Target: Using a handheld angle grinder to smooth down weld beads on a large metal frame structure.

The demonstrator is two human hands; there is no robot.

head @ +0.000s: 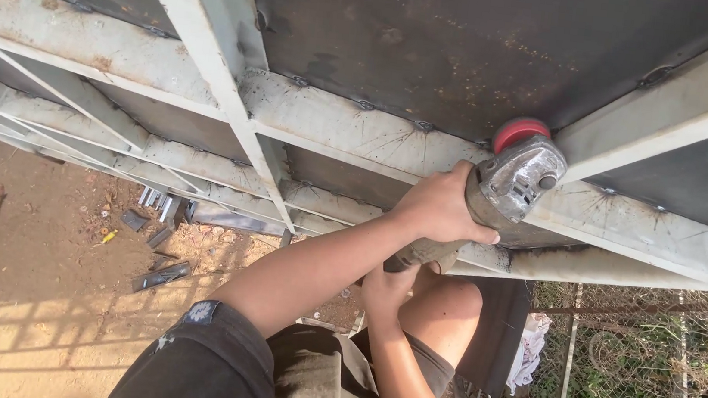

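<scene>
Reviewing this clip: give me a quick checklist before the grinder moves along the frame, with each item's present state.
1. Left hand wrapped round the grinder body: ok.
2. Right hand on the rear handle: ok, partly hidden.
3. Red disc at the weld seam on the steel frame: ok.
4. Gloves: not ok, both hands bare.
5. Disc guard: cannot tell.
6. Bare knee clear of the disc: ok.

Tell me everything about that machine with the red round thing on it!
It is a hand grinder: a scuffed, silvery metal head with a red disc on top and a dull grey body. It is tilted up, the disc pressed against the dark metal sheet beside a pale steel bar. The left hand wraps the body just behind the head; the right hand holds the tail end lower down.
</scene>
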